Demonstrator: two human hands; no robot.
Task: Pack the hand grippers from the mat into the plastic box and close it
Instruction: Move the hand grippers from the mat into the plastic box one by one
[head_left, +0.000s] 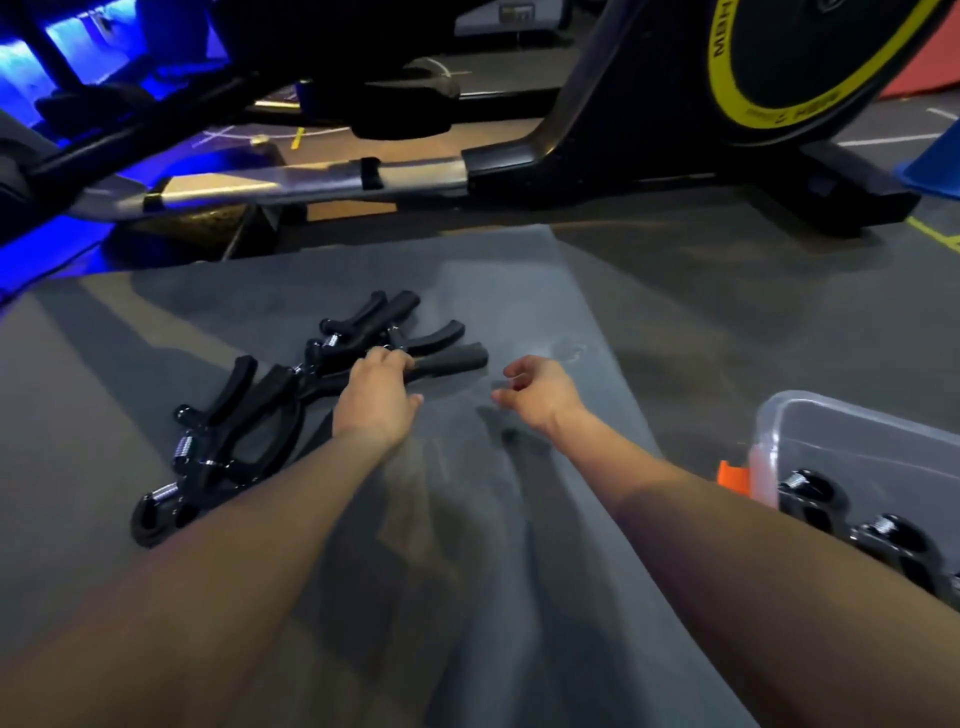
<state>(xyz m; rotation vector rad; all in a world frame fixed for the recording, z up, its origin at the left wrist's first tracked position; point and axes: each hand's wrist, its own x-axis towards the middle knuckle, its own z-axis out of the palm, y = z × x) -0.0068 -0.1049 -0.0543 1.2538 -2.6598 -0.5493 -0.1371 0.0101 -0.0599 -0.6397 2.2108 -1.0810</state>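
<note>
Several grippers heaped on mat, more already in box at right. Left hand closing on one foam handle; right hand loosely curled, empty. Probably light, stiff, tangle-prone; best lifted by handles.

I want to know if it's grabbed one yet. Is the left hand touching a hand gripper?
Touching. In the head view, the left hand's fingers rest on the handle of a hand gripper on the mat.
</note>
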